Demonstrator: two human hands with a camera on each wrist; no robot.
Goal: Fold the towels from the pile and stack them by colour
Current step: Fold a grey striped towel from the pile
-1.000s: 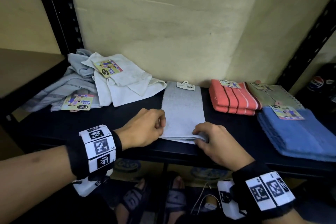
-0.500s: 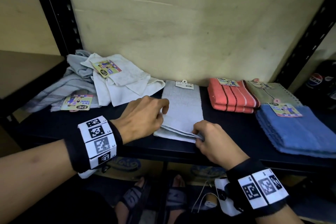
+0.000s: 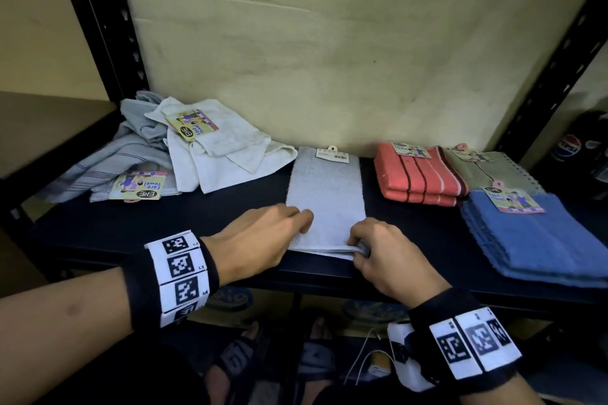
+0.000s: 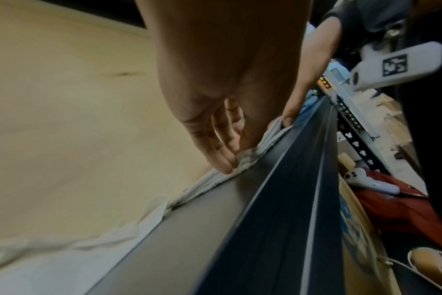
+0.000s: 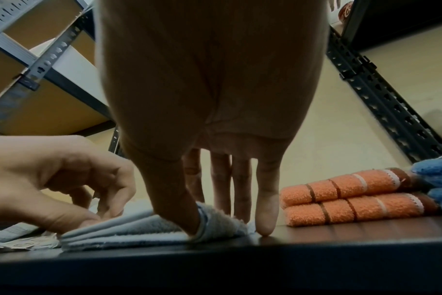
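Note:
A grey towel point(image 3: 325, 194), folded into a long strip with a tag at its far end, lies mid-shelf. My left hand point(image 3: 304, 222) pinches its near left corner, thumb under and curled fingers on top, as the right wrist view shows point(image 5: 96, 213). My right hand point(image 3: 357, 248) pinches the near right corner; the thumb is tucked between the layers point(image 5: 202, 219) and the fingers stand straight behind. The unfolded pile at the back left holds a white towel point(image 3: 223, 148) and a grey striped one point(image 3: 108, 158). An orange stack point(image 3: 421, 177), an olive towel point(image 3: 493, 168) and a blue stack point(image 3: 539, 233) lie at the right.
The black shelf point(image 3: 164, 227) has bare room between the pile and the grey towel. Its front edge runs just under my wrists. Black uprights point(image 3: 98, 26) stand at both sides, the wall close behind. Bottles point(image 3: 569, 148) sit beyond the right upright.
The towel's near end, pulled askew and lifted half a second ago, now lies flat and straight. Both hands stay at its near corners; my left hand reaches further onto it.

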